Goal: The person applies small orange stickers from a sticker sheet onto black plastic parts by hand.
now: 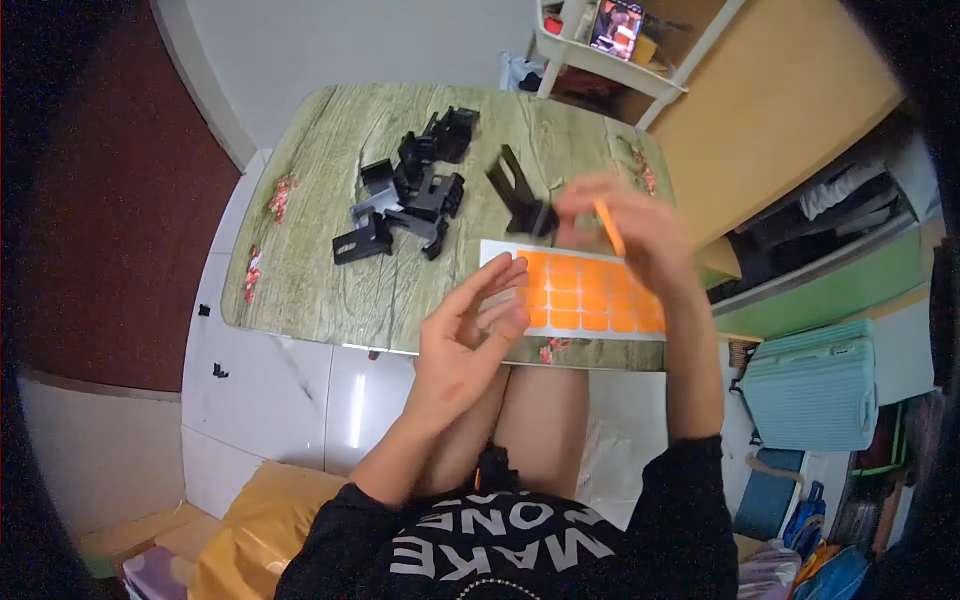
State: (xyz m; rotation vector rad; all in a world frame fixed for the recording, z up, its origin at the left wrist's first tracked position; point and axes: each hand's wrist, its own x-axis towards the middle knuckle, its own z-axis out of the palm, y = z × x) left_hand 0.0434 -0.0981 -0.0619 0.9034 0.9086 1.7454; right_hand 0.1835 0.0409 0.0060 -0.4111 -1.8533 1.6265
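Note:
My left hand (462,340) hovers over the table's near edge, palm turned inward. Its fingers are loosely bent, with a gap to the thumb and nothing between them. To its right, my right hand (640,240) is smeared by motion and has an orange sticker (608,227) edge-on at its fingers. Just left of those fingertips is a black plastic bracket (518,195) with a slotted upright plate. Below the right hand lies a white sheet of orange stickers (565,295), partly covered by both hands.
A pile of black plastic brackets (410,190) lies on the left half of the wood-patterned table (300,290). Behind it stands a white cart (600,58) carrying a lit phone (617,28). A turquoise suitcase (810,390) is on the floor at right.

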